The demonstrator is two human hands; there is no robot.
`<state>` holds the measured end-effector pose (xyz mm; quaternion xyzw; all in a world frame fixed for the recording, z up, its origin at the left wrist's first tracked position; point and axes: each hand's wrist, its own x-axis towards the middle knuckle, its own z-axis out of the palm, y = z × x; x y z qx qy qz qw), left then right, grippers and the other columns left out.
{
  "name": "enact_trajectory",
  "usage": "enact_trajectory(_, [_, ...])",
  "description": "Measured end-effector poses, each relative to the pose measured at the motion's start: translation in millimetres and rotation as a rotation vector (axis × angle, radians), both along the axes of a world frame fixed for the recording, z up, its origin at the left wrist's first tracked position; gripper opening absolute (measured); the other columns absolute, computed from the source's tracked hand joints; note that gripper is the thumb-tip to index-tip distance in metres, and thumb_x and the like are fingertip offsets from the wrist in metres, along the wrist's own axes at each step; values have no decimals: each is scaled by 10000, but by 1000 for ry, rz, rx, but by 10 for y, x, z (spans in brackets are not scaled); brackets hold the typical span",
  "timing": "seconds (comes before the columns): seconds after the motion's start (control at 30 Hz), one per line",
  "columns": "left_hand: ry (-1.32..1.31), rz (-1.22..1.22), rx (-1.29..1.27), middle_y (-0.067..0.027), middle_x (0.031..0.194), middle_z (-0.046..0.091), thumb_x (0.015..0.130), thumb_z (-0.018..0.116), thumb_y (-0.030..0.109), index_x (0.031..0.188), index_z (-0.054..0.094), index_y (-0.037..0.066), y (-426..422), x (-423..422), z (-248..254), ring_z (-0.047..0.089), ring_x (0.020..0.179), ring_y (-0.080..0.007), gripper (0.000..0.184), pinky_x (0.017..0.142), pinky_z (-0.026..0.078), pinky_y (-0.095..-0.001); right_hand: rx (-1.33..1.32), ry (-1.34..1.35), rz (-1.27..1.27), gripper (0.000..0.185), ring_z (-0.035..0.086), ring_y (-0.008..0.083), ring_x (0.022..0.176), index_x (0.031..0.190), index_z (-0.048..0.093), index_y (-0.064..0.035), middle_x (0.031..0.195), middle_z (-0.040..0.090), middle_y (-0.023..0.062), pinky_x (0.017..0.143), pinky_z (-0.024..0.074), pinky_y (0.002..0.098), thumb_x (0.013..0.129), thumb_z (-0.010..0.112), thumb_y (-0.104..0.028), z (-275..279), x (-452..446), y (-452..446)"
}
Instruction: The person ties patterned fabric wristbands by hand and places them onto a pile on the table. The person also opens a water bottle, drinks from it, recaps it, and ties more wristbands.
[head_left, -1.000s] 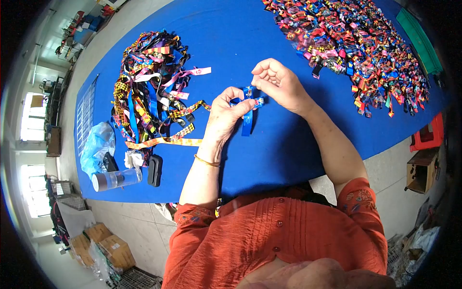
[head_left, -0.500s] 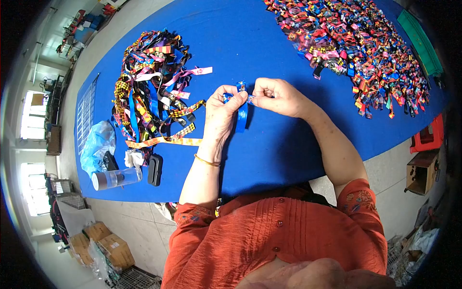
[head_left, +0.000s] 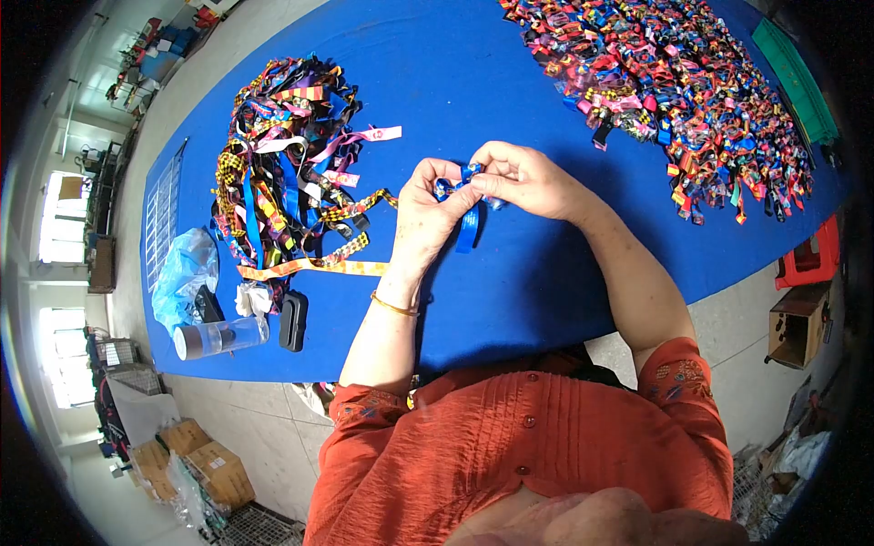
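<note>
A blue printed ribbon (head_left: 467, 229) is held between my two hands above the blue cloth, with one tail hanging down and a loop near the fingertips. My left hand (head_left: 426, 211) pinches it from the left, thumb against fingers. From the right, my right hand (head_left: 525, 182) closes thumb and fingers on the same ribbon, its fingertips touching those of my left hand. To the left lies a tangled pile of colourful ribbons (head_left: 289, 173). The fingers partly hide how the ribbon is folded.
A large spread of small ribbon pieces (head_left: 674, 100) covers the blue table's (head_left: 437, 91) far right. At the left are a clear bottle (head_left: 223, 338), a black case (head_left: 292, 320) and a blue plastic bag (head_left: 187, 278). A red stool (head_left: 810, 253) and cardboard box (head_left: 797, 329) stand at right.
My right hand has come down from above the ribbon and closed on it beside my left hand. Since half a second ago, both hands and the ribbon have shifted slightly.
</note>
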<state>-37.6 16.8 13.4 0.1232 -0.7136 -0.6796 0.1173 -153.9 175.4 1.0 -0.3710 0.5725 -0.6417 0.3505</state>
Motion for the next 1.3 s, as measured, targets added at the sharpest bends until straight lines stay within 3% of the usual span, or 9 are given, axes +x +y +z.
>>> enact_trajectory(0.3, [22,-3,17,-15,935,616,832,810,68,1021,593,44,34,7,69,581,824,-73,289,737,496,-217,-54,-7,-37,120,575,52,770,1013,612,-36,851,628,-19,667,467,221,999,621,-155,17,16,-17])
enact_trajectory(0.4, [49,-9,127,-19,927,630,855,773,35,1045,600,31,52,5,74,593,807,-72,257,735,501,-215,27,-15,-48,107,575,51,787,1022,619,-31,865,628,-22,697,474,222,995,623,-134,56,0,2])
enact_trajectory(0.5, [83,-88,449,-64,945,668,903,722,71,1097,622,17,-103,-5,-79,657,839,-144,225,762,521,-261,-66,-25,-140,96,574,49,794,1031,621,-28,875,629,-22,703,476,221,992,623,-116,-17,-26,-41])
enact_trajectory(0.6, [48,30,670,-40,883,672,946,673,98,1087,614,-2,-104,-33,-60,621,739,-100,182,706,527,-233,-86,-7,-189,86,570,43,788,1032,616,-32,869,624,-24,692,472,218,993,618,-109,-9,-47,-44])
enact_trajectory(0.73, [-14,-52,758,-46,916,693,972,651,135,1032,630,22,-115,-12,-21,639,750,-111,130,704,536,-251,-106,-7,-192,81,567,40,779,1032,612,-37,860,620,-25,683,469,214,996,615,-109,22,-34,-49])
enact_trajectory(0.83, [42,-63,679,-44,936,698,975,646,150,1012,651,66,-105,-35,-116,658,823,-156,91,747,527,-294,-83,-13,-190,74,563,37,769,1027,607,-39,853,619,-24,674,467,209,1000,607,-108,19,-28,-51])
enact_trajectory(1.03, [177,94,664,-51,912,694,998,627,198,1018,609,74,-19,-45,-65,670,822,-172,127,719,556,-322,-122,-102,-178,66,615,70,723,1028,573,-25,831,644,18,641,489,219,1020,562,-90,-49,-7,-108])
enact_trajectory(1.17, [95,-72,704,-66,915,691,1017,603,232,1006,598,46,22,-51,-27,644,748,-117,186,636,505,-226,-147,-149,-147,73,663,113,702,1037,560,-18,830,667,55,635,520,244,1026,549,-89,-38,22,-110])
enact_trajectory(1.3, [71,-122,660,-63,891,692,1005,623,213,1056,649,15,66,-66,0,608,651,-112,206,581,464,-229,-151,-161,-97,71,639,91,711,1025,568,-24,830,659,42,634,503,234,1023,559,-95,7,55,-95])
